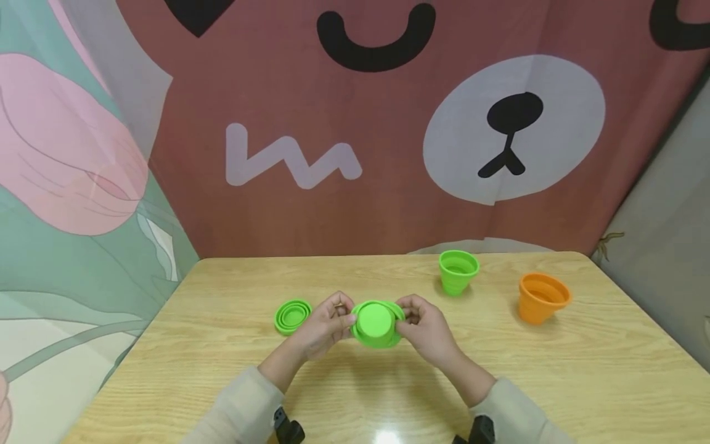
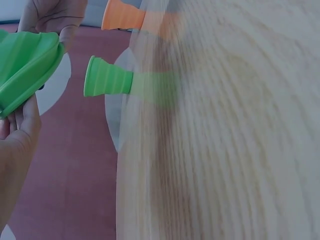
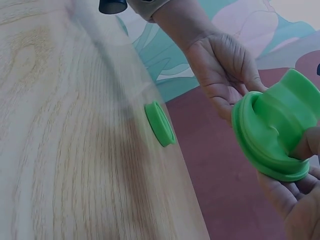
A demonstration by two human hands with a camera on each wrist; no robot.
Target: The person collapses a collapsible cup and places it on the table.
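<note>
A green collapsible cup (image 1: 375, 323) is held up over the table between both hands, its base facing the head camera and its wall partly folded. My left hand (image 1: 326, 327) pinches the rim on the left side. On the opposite side my right hand (image 1: 428, 328) grips the rim, the thumb pressing into the soft wall, as the right wrist view shows at the dented cup (image 3: 280, 127). Just left of the left hand lies a second green collapsible cup (image 1: 293, 316), folded flat on the table.
Toward the back right of the wooden table (image 1: 222, 345) stands an expanded green cup (image 1: 458, 272). An expanded orange cup (image 1: 542, 298) is farther right. Behind the table hangs a printed cloth (image 1: 299, 222) with a bear face.
</note>
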